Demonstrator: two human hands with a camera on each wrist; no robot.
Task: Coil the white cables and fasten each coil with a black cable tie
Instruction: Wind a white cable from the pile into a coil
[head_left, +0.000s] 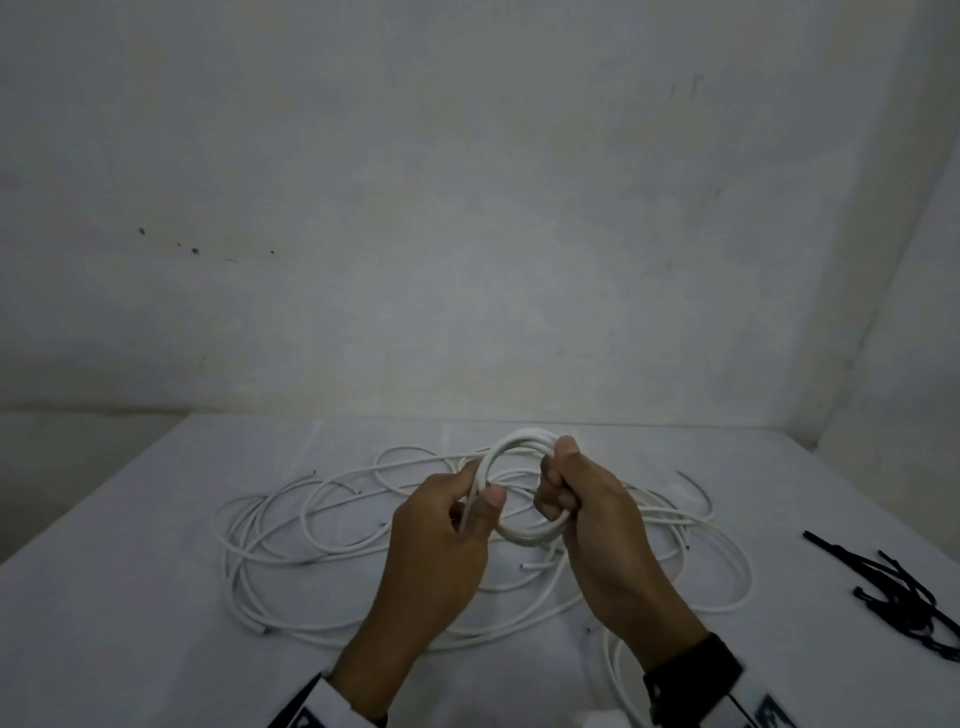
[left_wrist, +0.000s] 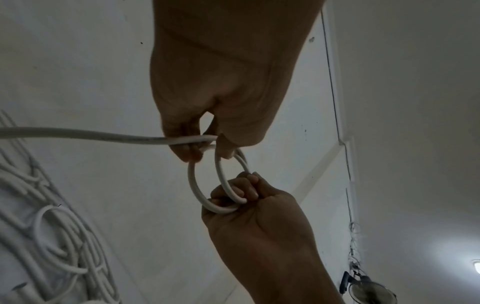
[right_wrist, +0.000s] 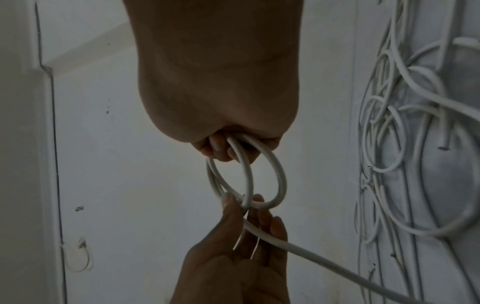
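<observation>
With the right hand (head_left: 587, 499) clenched round the small coil (head_left: 519, 535) above the counter's (head_left: 156, 597) middle and the left hand (head_left: 447, 525) pinching its nine o'clock side, keep loops even while feeding the trailing cable (left_wrist: 78, 133) round.

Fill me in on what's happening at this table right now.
A person is winding a white cable into a small coil above the table. The right hand grips one side of the loops; the left hand pinches the other side, with the rest of that cable trailing off. No tie is on the coil yet. More loose white cables lie tangled beneath, and the black cable ties sit untouched at the right.
</observation>
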